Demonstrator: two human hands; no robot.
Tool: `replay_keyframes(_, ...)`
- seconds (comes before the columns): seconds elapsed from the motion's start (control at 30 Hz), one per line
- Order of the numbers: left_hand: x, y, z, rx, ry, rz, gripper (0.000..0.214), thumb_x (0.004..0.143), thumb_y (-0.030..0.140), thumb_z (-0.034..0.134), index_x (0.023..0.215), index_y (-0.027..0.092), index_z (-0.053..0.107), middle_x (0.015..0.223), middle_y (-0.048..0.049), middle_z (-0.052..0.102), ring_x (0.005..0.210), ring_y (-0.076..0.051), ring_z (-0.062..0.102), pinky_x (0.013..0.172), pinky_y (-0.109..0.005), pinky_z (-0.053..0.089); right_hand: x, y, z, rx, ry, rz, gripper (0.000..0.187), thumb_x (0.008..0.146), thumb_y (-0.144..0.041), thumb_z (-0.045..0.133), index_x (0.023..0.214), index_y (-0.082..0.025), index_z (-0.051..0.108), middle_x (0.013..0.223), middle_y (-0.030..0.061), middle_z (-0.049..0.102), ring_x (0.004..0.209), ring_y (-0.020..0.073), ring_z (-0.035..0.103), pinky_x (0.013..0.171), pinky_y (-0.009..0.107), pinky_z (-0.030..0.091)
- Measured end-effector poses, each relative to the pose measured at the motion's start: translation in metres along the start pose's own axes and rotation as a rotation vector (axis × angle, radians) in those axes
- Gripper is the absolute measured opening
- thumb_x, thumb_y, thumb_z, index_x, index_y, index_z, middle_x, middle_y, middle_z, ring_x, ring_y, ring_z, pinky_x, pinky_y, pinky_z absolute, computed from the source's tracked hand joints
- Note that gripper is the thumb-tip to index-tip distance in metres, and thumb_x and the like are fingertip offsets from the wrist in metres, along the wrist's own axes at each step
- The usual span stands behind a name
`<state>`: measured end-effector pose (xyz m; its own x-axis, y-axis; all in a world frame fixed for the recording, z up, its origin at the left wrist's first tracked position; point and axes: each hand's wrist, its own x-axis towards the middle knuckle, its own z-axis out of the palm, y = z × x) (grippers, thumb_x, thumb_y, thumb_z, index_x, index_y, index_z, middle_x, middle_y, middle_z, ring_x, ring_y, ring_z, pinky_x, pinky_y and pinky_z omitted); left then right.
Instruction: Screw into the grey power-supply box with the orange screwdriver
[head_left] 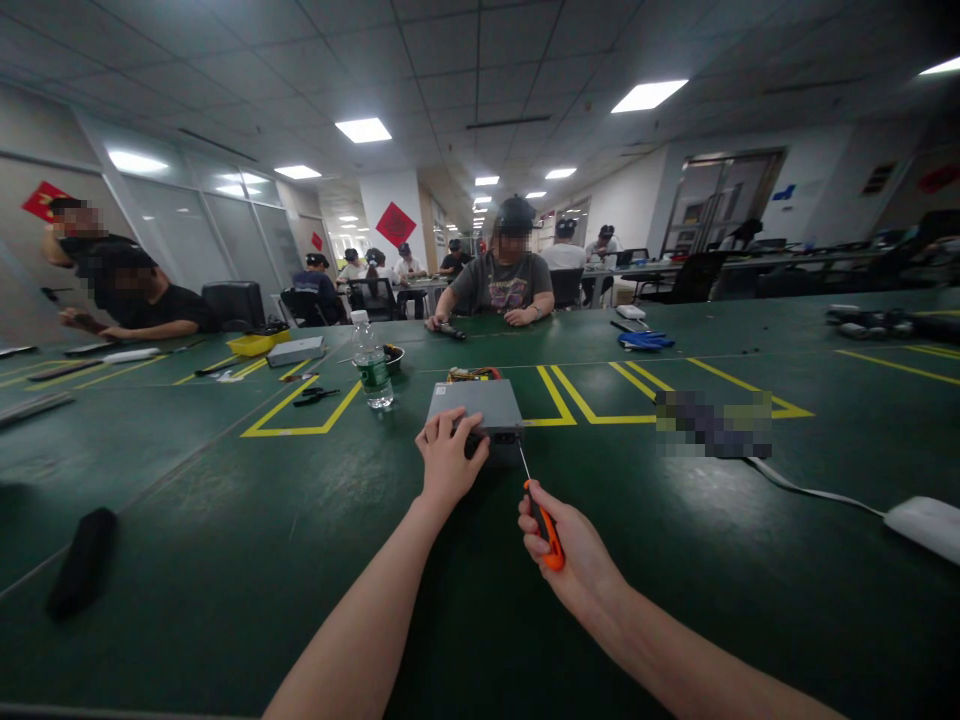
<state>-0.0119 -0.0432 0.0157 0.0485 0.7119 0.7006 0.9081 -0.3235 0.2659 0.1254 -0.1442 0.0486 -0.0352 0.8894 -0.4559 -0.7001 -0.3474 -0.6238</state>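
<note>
A grey metal box (480, 402) with coloured wires at its back lies on the green table (225, 520) in front of me. My left hand (448, 458) grips its near left corner, fingers curled over the top edge. My right hand (564, 555) is closed round the orange handle of a screwdriver (541, 510). The thin shaft points up toward the box's near right face, with the tip close to it.
A water bottle (371, 362) stands left of the box, with black pliers (315, 396) and a yellow tray (257, 343) beyond. A black object (82, 560) lies at the near left. A white device with a cable (924, 524) is at right. Other people sit across the table.
</note>
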Motion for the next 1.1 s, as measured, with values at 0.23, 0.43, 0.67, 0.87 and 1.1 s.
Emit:
replay_keyframes(0.23,-0.0001,-0.0015,0.0025,-0.006,0.010,0.010,0.033,0.078,0.034,0.060,0.111,0.032,0.056,0.123,-0.0029,0.052,0.116,-0.025,0.038,0.090,-0.042,0.032,0.0018,0.0012,-0.0007,-0.003,0.000,0.021,0.022,0.094,-0.022,0.045,0.076,-0.011,0.054,0.061,-0.0003,0.050,0.040,0.0034,0.043,0.031,0.012,0.031)
replay_keyframes(0.43,-0.0001,-0.0016,0.0020,-0.006,0.016,0.008,0.032,0.078,0.034,0.060,0.110,0.032,0.057,0.122,-0.0030,0.052,0.116,-0.025,0.038,0.090,-0.042,0.032,0.0041,-0.0001,-0.0016,0.001,0.019,-0.001,0.019,0.090,-0.016,0.050,0.072,-0.013,0.051,0.059,-0.0022,0.049,0.040,0.0025,0.042,0.031,0.010,0.029)
replay_keyframes(0.67,0.0000,-0.0007,0.0005,-0.012,0.011,0.008,0.033,0.078,0.034,0.060,0.111,0.032,0.057,0.122,-0.0038,0.051,0.116,-0.026,0.037,0.090,-0.042,0.032,0.0045,0.0021,-0.0022,-0.012,0.015,0.040,0.022,0.094,-0.021,0.043,0.078,-0.012,0.056,0.062,0.0008,0.052,0.042,0.0044,0.045,0.031,0.012,0.033)
replay_keyframes(0.87,-0.0002,-0.0012,0.0008,-0.017,0.011,0.011,0.032,0.079,0.034,0.059,0.111,0.032,0.057,0.122,-0.0036,0.051,0.116,-0.026,0.037,0.090,-0.042,0.032,0.0048,0.0001,-0.0020,-0.004,0.035,0.022,0.019,0.091,-0.019,0.049,0.073,-0.013,0.051,0.058,-0.0019,0.049,0.040,0.0031,0.042,0.031,0.010,0.029)
replay_keyframes(1.1,-0.0001,-0.0010,0.0014,-0.015,0.017,0.004,0.033,0.078,0.034,0.060,0.111,0.032,0.057,0.122,-0.0036,0.052,0.116,-0.025,0.038,0.091,-0.042,0.032,0.0056,0.0008,-0.0021,-0.007,-0.006,0.048,0.028,0.096,-0.024,0.039,0.077,-0.010,0.055,0.058,0.0003,0.050,0.038,0.0037,0.041,0.030,0.011,0.028)
